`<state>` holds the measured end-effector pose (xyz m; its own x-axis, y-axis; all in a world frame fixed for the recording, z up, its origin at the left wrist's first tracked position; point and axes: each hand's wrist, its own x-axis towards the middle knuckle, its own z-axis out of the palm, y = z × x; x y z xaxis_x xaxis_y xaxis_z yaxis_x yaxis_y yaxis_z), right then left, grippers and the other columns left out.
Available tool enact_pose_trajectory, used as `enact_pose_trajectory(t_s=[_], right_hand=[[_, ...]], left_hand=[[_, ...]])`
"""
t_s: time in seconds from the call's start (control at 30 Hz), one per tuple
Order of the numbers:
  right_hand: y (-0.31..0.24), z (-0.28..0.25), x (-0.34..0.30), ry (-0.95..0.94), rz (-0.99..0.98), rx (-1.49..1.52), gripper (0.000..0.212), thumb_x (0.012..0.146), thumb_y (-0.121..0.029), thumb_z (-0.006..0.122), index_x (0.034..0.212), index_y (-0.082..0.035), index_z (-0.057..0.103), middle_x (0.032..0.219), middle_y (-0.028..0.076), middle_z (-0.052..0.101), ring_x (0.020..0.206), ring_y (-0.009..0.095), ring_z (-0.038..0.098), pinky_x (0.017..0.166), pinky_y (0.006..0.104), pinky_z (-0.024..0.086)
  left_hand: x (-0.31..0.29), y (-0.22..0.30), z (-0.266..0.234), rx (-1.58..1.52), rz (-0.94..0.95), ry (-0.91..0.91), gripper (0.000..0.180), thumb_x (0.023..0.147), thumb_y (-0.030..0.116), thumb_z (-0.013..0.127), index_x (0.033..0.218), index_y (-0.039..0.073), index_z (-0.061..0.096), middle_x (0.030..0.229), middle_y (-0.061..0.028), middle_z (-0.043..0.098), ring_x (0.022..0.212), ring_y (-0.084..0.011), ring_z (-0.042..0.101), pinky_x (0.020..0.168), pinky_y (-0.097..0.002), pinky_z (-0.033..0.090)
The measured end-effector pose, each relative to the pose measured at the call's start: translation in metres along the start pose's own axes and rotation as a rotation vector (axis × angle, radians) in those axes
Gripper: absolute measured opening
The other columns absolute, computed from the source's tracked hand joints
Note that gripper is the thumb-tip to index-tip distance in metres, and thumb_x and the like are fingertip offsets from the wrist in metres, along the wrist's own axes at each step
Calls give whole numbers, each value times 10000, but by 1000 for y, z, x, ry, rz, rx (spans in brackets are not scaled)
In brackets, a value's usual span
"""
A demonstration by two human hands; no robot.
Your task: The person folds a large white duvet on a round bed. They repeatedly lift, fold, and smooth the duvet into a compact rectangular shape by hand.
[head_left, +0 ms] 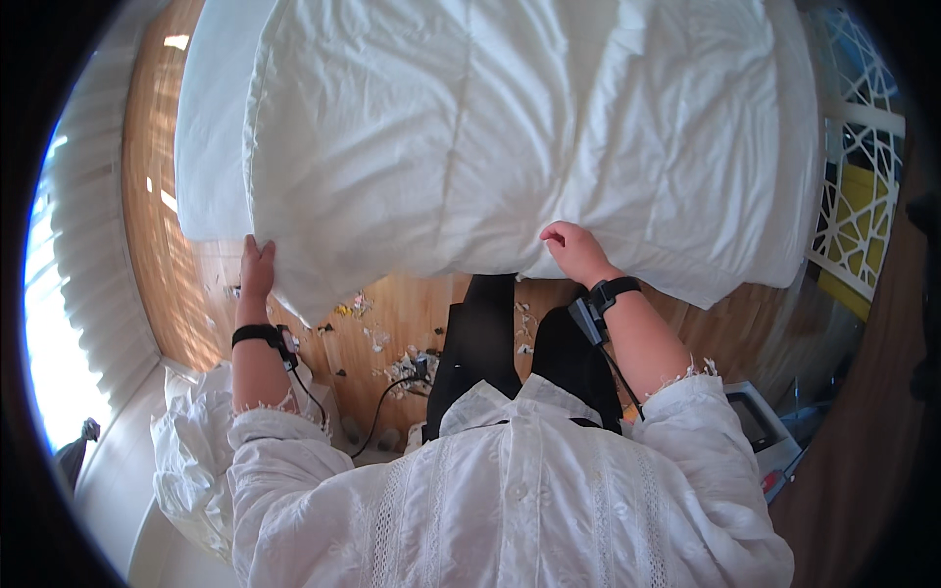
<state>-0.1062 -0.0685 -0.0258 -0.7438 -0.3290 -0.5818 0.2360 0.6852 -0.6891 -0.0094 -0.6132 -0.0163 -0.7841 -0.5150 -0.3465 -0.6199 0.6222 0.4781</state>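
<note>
A wrinkled white duvet [392,127] is spread over the bed in front of me. Its near edge hangs toward my legs, above the floor. At the near left corner, my left hand [258,263] grips the duvet's edge between thumb and fingers. My right hand [576,253] is closed with curled fingers on the near edge, right of the middle, where creases fan out from it. A smooth white mattress or sheet [211,147] shows beyond the duvet's left side. Black bands with small devices sit on both wrists, and a cable runs from each.
Scraps and litter [407,367] are scattered over the wooden floor [382,304] by my legs. A white cut-out lattice panel [863,206] stands at the bed's right. Pale curtains [88,216] hang at the left, and a crumpled white bag [191,461] lies lower left.
</note>
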Motion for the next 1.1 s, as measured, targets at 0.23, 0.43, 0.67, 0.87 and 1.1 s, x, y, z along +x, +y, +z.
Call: enact_pose_trajectory(t_s=[0.23, 0.43, 0.67, 0.87, 1.1], right_hand=[[62, -73, -102, 187, 39, 109, 167, 826, -130, 500, 914, -48, 617, 879, 142, 631, 826, 306, 591, 732, 374, 469], [190, -153, -256, 407, 15, 267, 160, 834, -158, 552, 915, -35, 615, 810, 105, 633, 753, 209, 597, 689, 304, 465], [350, -205, -490, 930, 389, 482, 124, 840, -113, 546, 922, -36, 597, 791, 21, 590, 731, 100, 546, 652, 227, 440], [384, -171, -553, 1060, 566, 844, 123, 865, -116, 516, 945, -54, 584, 814, 33, 611, 730, 108, 568, 653, 241, 434], [399, -242, -535, 962, 608, 853, 151, 864, -86, 506, 982, -28, 581, 858, 53, 617, 766, 121, 576, 697, 235, 449]], left_hand=[[-103, 294, 54, -194, 582, -267, 297, 812, 93, 545, 1072, -23, 458, 921, -174, 595, 865, -221, 572, 771, -320, 449], [-242, 530, 172, -231, 890, -361, 385, 807, 122, 567, 1141, -26, 446, 898, -138, 579, 783, -175, 542, 710, -308, 443], [-358, 680, 340, -6, 975, -513, 386, 741, 180, 548, 1059, -30, 485, 1026, -257, 574, 1003, -384, 541, 845, -411, 437], [-390, 631, 480, 584, 918, -752, 385, 750, 143, 507, 1129, 84, 542, 1101, -138, 591, 1062, -309, 545, 870, -412, 451], [-325, 535, 543, 553, 1027, -953, 227, 741, 137, 487, 921, 95, 618, 995, -160, 610, 967, -340, 555, 809, -391, 449]])
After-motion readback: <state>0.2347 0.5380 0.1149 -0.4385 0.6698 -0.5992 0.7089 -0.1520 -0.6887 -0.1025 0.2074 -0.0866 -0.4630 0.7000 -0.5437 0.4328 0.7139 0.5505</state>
